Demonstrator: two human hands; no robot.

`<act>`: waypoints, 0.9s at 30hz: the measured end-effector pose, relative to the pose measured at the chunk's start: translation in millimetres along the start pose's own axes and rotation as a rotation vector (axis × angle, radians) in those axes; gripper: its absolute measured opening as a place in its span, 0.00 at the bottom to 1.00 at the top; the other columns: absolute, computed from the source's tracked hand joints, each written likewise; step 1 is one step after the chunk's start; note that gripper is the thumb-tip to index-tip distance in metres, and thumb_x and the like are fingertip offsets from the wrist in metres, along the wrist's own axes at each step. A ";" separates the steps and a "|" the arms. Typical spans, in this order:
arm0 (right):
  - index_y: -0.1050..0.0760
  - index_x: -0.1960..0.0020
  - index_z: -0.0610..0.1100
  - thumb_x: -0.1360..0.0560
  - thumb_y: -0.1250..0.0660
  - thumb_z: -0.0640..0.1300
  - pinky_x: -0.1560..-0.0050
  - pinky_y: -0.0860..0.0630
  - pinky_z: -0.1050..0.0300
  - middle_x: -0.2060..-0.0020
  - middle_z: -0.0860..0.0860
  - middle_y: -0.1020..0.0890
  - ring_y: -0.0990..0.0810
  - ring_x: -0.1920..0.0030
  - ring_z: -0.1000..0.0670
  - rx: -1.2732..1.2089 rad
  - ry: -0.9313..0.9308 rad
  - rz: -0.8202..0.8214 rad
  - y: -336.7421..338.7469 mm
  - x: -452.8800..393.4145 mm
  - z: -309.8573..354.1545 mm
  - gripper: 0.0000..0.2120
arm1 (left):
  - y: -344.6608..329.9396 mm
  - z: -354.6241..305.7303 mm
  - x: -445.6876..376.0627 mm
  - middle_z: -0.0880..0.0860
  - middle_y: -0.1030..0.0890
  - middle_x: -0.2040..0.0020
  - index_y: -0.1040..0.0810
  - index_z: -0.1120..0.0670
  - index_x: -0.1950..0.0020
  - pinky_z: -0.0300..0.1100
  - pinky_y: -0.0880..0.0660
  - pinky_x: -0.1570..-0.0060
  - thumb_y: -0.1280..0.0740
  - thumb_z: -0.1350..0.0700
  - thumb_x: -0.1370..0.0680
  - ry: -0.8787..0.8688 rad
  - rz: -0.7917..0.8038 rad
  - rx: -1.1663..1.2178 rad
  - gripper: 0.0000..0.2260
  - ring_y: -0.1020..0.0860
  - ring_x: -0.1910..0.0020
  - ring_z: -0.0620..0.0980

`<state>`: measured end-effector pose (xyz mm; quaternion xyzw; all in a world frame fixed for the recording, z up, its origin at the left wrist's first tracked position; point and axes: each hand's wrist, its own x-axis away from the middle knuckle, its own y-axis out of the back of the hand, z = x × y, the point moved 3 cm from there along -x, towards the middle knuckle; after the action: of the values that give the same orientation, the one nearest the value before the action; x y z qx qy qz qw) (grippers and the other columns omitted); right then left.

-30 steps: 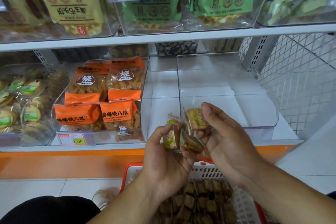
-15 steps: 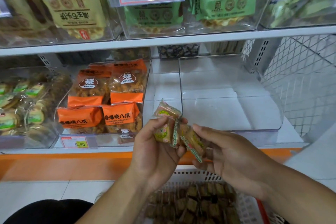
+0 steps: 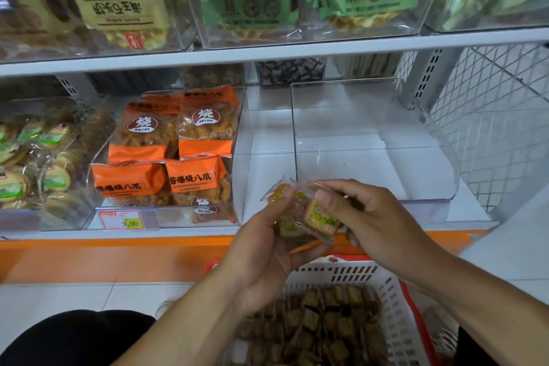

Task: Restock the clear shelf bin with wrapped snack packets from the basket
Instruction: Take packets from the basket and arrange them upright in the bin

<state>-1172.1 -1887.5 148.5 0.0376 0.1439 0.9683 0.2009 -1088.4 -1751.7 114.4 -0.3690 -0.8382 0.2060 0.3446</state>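
A small bunch of wrapped snack packets (image 3: 300,218), clear wrap with yellow-green labels, is held between both hands in front of the shelf edge. My left hand (image 3: 261,252) grips the bunch from below and the left. My right hand (image 3: 377,223) pinches one packet (image 3: 322,217) at the bunch's right side, thumb on top. Just behind them stands the clear shelf bin (image 3: 427,187), with nothing visible inside. Below, the white basket (image 3: 353,273) with a red rim holds several more brown packets (image 3: 323,327).
A clear bin of orange snack bags (image 3: 175,154) stands to the left of the gap, with a price tag (image 3: 123,219) on its front. Round biscuits (image 3: 32,163) fill the far-left bin. An upper shelf (image 3: 267,53) overhangs; wire mesh (image 3: 499,134) closes the right side.
Both hands stay together at the bunch of packets in front of the bin. My right hand has shifted its grip from under the packets to pinching one on top.
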 end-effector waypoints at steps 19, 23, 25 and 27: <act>0.15 0.45 0.49 0.33 0.24 0.49 0.65 0.23 0.63 0.53 0.46 0.15 0.21 0.65 0.53 -0.300 -0.169 0.145 34.9 -13.7 -3.6 0.16 | 2.3 0.5 -4.7 0.63 0.15 0.45 0.19 0.62 0.41 0.45 0.17 0.61 0.29 0.56 0.27 -0.007 -0.078 0.095 0.17 0.15 0.50 0.57; 0.18 0.39 0.47 0.29 0.25 0.41 0.62 0.22 0.61 0.46 0.42 0.17 0.17 0.59 0.50 -0.255 -0.256 0.210 27.0 -9.7 -8.2 0.18 | 2.0 4.4 -4.2 0.62 0.16 0.43 0.18 0.61 0.40 0.45 0.17 0.58 0.29 0.55 0.26 -0.025 -0.025 0.021 0.17 0.15 0.50 0.54; 0.19 0.36 0.47 0.28 0.27 0.36 0.62 0.21 0.60 0.50 0.42 0.20 0.17 0.59 0.47 -0.303 -0.284 0.228 26.9 -8.7 -8.2 0.21 | 3.1 5.2 -4.9 0.63 0.16 0.42 0.19 0.62 0.38 0.45 0.17 0.57 0.30 0.56 0.25 -0.038 -0.033 0.015 0.17 0.15 0.49 0.55; 0.18 0.38 0.47 0.29 0.28 0.35 0.61 0.19 0.58 0.51 0.40 0.22 0.16 0.58 0.44 -0.386 -0.302 0.213 28.5 -8.8 -6.6 0.21 | 4.4 4.0 -6.2 0.62 0.15 0.44 0.19 0.62 0.39 0.45 0.17 0.58 0.30 0.56 0.25 -0.057 -0.053 0.032 0.17 0.15 0.52 0.54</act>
<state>-1175.7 -1917.7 150.5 0.1578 -0.0796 0.9768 0.1207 -1086.2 -1753.9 106.3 -0.3348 -0.8538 0.2207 0.3319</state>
